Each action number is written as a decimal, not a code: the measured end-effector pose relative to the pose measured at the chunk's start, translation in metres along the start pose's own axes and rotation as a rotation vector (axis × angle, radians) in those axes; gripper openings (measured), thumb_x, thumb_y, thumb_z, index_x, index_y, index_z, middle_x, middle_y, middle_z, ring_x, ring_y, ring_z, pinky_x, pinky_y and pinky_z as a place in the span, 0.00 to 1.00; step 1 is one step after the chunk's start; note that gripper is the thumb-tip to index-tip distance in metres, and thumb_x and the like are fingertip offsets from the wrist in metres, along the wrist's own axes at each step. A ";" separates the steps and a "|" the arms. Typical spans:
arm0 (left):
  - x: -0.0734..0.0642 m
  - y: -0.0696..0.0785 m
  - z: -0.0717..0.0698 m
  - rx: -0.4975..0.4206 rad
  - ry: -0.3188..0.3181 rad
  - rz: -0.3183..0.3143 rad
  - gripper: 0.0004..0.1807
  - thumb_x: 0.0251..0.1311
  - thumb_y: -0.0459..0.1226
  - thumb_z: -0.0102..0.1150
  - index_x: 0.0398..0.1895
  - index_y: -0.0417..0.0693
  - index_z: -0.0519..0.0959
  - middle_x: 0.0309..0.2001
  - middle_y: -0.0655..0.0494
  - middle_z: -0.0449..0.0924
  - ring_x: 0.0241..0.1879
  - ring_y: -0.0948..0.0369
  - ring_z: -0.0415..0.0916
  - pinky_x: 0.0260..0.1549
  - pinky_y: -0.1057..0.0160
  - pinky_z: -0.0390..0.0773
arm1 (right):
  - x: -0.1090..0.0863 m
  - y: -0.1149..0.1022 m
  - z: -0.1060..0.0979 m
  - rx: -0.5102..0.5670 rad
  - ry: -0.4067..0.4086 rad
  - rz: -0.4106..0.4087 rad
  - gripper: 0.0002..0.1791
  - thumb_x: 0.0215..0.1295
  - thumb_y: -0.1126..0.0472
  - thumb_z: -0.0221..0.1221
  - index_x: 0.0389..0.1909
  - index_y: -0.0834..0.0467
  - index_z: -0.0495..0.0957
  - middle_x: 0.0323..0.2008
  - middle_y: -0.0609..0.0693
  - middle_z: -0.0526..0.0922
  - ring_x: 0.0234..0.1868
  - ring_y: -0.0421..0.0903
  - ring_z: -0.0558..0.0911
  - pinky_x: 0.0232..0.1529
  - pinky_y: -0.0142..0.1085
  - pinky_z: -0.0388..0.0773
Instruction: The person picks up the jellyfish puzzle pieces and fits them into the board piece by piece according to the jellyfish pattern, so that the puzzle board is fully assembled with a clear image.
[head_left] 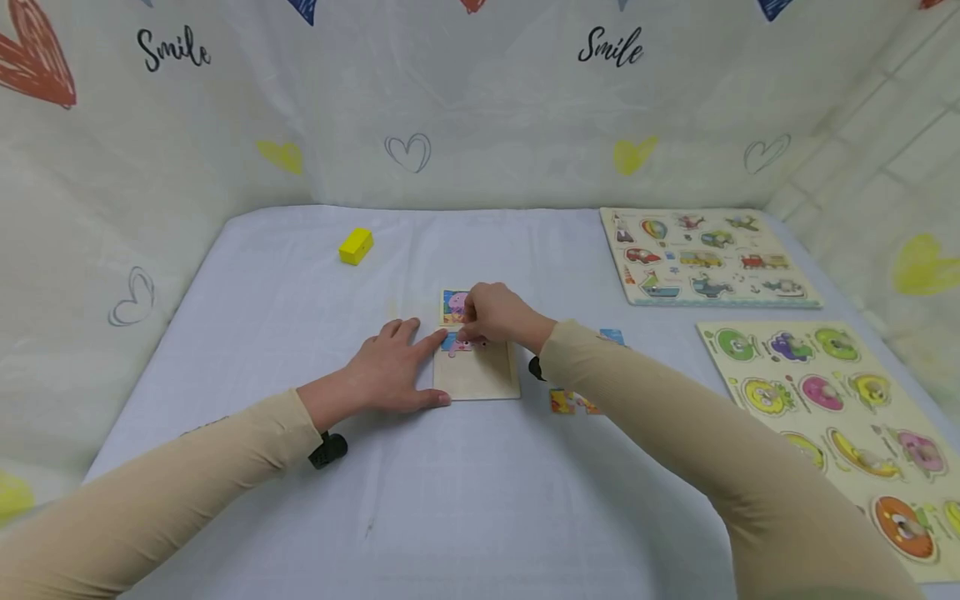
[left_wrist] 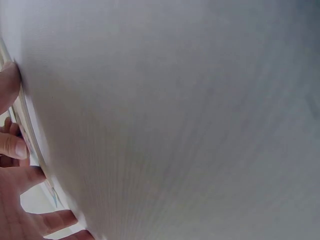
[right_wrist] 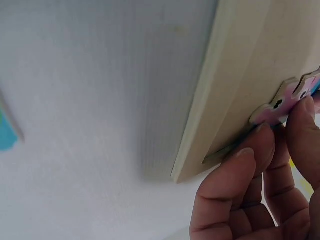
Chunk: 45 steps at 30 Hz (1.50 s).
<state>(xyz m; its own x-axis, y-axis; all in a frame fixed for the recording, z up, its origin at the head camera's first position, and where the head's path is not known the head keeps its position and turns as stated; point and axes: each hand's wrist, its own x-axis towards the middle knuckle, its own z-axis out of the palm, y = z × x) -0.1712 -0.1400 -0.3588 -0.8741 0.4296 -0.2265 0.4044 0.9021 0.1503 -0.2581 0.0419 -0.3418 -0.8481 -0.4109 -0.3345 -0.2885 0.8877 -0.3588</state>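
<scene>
Before you: one table [head_left: 450, 508], dressed in white cloth. Lying on it — one yellow block [head_left: 356, 248], far left of centre; one shallow wooden tray [head_left: 480, 379], centre; one small picture panel [head_left: 453, 307] at the tray's far edge; loose jigsaw pieces [head_left: 562, 402] to its right, partly hidden; two picture boards on your right — vehicle board [head_left: 746, 282] behind, fruit board [head_left: 817, 421] nearer.

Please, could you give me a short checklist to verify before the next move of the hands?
1. Left hand touching the tray's left side: ok.
2. Right hand on a puzzle piece: ok.
3. That piece lying fully flat: cannot tell, fingers cover part.
4. Tray filled: not ok, near part bare.
5. Loose pieces fully visible: not ok, right sleeve hides some.
6. Yellow block away from tray: ok.
</scene>
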 end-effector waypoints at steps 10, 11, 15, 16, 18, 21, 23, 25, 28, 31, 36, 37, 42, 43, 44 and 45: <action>0.001 0.000 0.000 -0.005 0.002 0.001 0.51 0.60 0.65 0.61 0.81 0.52 0.58 0.75 0.34 0.58 0.74 0.36 0.57 0.61 0.36 0.74 | 0.007 -0.003 -0.002 -0.004 -0.048 0.015 0.18 0.65 0.47 0.69 0.26 0.56 0.79 0.21 0.44 0.75 0.27 0.41 0.72 0.28 0.30 0.67; 0.001 0.000 0.000 -0.005 0.003 0.002 0.51 0.60 0.65 0.61 0.81 0.52 0.58 0.75 0.34 0.58 0.74 0.36 0.57 0.61 0.36 0.74 | 0.007 -0.003 -0.002 -0.008 -0.050 0.011 0.18 0.64 0.47 0.70 0.26 0.56 0.79 0.21 0.44 0.75 0.27 0.41 0.72 0.28 0.30 0.67; 0.000 0.000 -0.001 -0.012 0.001 0.003 0.51 0.60 0.65 0.61 0.81 0.52 0.58 0.75 0.33 0.58 0.74 0.36 0.57 0.60 0.36 0.74 | 0.009 -0.004 -0.004 -0.035 -0.045 -0.004 0.19 0.62 0.48 0.71 0.25 0.56 0.78 0.23 0.45 0.75 0.29 0.41 0.72 0.29 0.30 0.67; 0.000 0.000 -0.001 -0.015 0.001 0.003 0.51 0.60 0.65 0.61 0.81 0.52 0.58 0.75 0.34 0.58 0.74 0.37 0.57 0.61 0.36 0.74 | 0.009 -0.005 -0.004 -0.048 -0.045 -0.008 0.19 0.62 0.47 0.71 0.25 0.56 0.77 0.23 0.45 0.74 0.29 0.42 0.72 0.30 0.31 0.66; 0.000 0.001 0.000 -0.020 0.000 0.001 0.51 0.61 0.65 0.61 0.81 0.52 0.58 0.75 0.34 0.58 0.74 0.37 0.57 0.61 0.36 0.73 | 0.011 -0.005 -0.004 -0.082 -0.048 -0.011 0.20 0.62 0.47 0.71 0.25 0.56 0.76 0.23 0.45 0.73 0.29 0.42 0.72 0.30 0.32 0.66; 0.000 0.001 0.001 -0.022 -0.004 -0.003 0.51 0.61 0.65 0.61 0.81 0.52 0.58 0.75 0.34 0.57 0.74 0.37 0.57 0.61 0.36 0.73 | 0.012 -0.004 -0.002 -0.128 -0.053 -0.025 0.21 0.63 0.45 0.70 0.26 0.55 0.75 0.25 0.45 0.73 0.30 0.43 0.71 0.31 0.33 0.65; 0.001 0.001 0.002 -0.022 -0.007 -0.005 0.51 0.61 0.65 0.61 0.81 0.52 0.58 0.75 0.34 0.57 0.74 0.37 0.56 0.61 0.36 0.73 | 0.010 -0.002 -0.001 -0.124 -0.053 -0.045 0.20 0.64 0.45 0.69 0.28 0.56 0.77 0.26 0.45 0.74 0.30 0.42 0.72 0.31 0.32 0.66; 0.000 0.001 0.002 -0.020 -0.010 -0.008 0.51 0.61 0.65 0.61 0.81 0.52 0.57 0.75 0.34 0.57 0.74 0.37 0.56 0.62 0.36 0.73 | 0.008 0.002 -0.001 -0.091 -0.046 -0.080 0.17 0.65 0.47 0.69 0.30 0.56 0.80 0.27 0.46 0.77 0.31 0.43 0.73 0.32 0.32 0.68; 0.000 0.001 0.002 -0.011 -0.010 -0.011 0.51 0.60 0.65 0.61 0.81 0.52 0.57 0.76 0.35 0.57 0.74 0.38 0.56 0.62 0.37 0.73 | 0.001 0.011 -0.003 -0.025 -0.020 -0.143 0.11 0.67 0.54 0.68 0.33 0.58 0.84 0.30 0.48 0.81 0.33 0.43 0.75 0.36 0.31 0.71; 0.001 0.000 0.002 -0.001 -0.009 -0.012 0.51 0.60 0.65 0.61 0.81 0.53 0.57 0.76 0.35 0.57 0.74 0.37 0.56 0.62 0.37 0.73 | -0.006 0.021 -0.005 0.016 0.013 -0.180 0.05 0.67 0.60 0.67 0.35 0.57 0.84 0.33 0.49 0.82 0.36 0.44 0.76 0.39 0.32 0.73; 0.001 0.002 0.000 0.009 -0.010 -0.010 0.51 0.60 0.66 0.60 0.81 0.53 0.57 0.76 0.34 0.56 0.74 0.37 0.56 0.62 0.37 0.73 | -0.012 0.031 -0.003 0.051 0.060 -0.188 0.04 0.67 0.61 0.68 0.34 0.57 0.83 0.33 0.50 0.81 0.36 0.45 0.75 0.39 0.33 0.73; 0.001 0.002 -0.001 0.009 -0.012 -0.011 0.51 0.60 0.66 0.60 0.81 0.53 0.57 0.76 0.34 0.56 0.74 0.37 0.55 0.62 0.37 0.73 | -0.013 0.031 -0.002 0.053 0.066 -0.188 0.04 0.67 0.61 0.68 0.34 0.57 0.83 0.33 0.50 0.81 0.37 0.45 0.75 0.39 0.32 0.73; 0.001 0.002 -0.001 0.005 -0.011 -0.011 0.52 0.60 0.66 0.60 0.81 0.53 0.57 0.76 0.34 0.56 0.74 0.37 0.56 0.62 0.36 0.73 | -0.015 0.030 -0.001 0.049 0.069 -0.189 0.03 0.67 0.61 0.67 0.36 0.57 0.84 0.35 0.50 0.83 0.38 0.46 0.76 0.41 0.32 0.75; 0.000 0.002 0.000 0.003 -0.013 -0.012 0.52 0.60 0.66 0.60 0.81 0.53 0.57 0.76 0.34 0.56 0.74 0.37 0.56 0.62 0.36 0.73 | -0.016 0.030 -0.001 0.049 0.064 -0.191 0.03 0.68 0.62 0.67 0.37 0.57 0.84 0.36 0.50 0.83 0.39 0.46 0.77 0.42 0.32 0.75; 0.000 0.002 0.000 0.005 -0.011 -0.012 0.51 0.60 0.66 0.60 0.81 0.53 0.57 0.76 0.34 0.57 0.74 0.37 0.56 0.62 0.36 0.73 | -0.017 0.032 -0.002 0.052 0.058 -0.194 0.03 0.68 0.62 0.66 0.38 0.57 0.85 0.36 0.50 0.84 0.39 0.46 0.77 0.43 0.33 0.77; 0.000 0.002 0.000 0.006 -0.012 -0.014 0.51 0.60 0.66 0.60 0.81 0.53 0.57 0.75 0.34 0.57 0.74 0.37 0.57 0.62 0.36 0.73 | -0.019 0.034 -0.003 0.053 0.053 -0.199 0.03 0.69 0.63 0.65 0.40 0.57 0.85 0.38 0.51 0.85 0.40 0.46 0.78 0.44 0.33 0.78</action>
<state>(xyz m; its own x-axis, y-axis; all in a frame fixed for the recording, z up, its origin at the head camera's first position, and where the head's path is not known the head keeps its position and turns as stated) -0.1707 -0.1378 -0.3589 -0.8764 0.4172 -0.2404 0.3937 0.9083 0.1412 -0.2529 0.0803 -0.3449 -0.7996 -0.5639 -0.2068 -0.4296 0.7776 -0.4591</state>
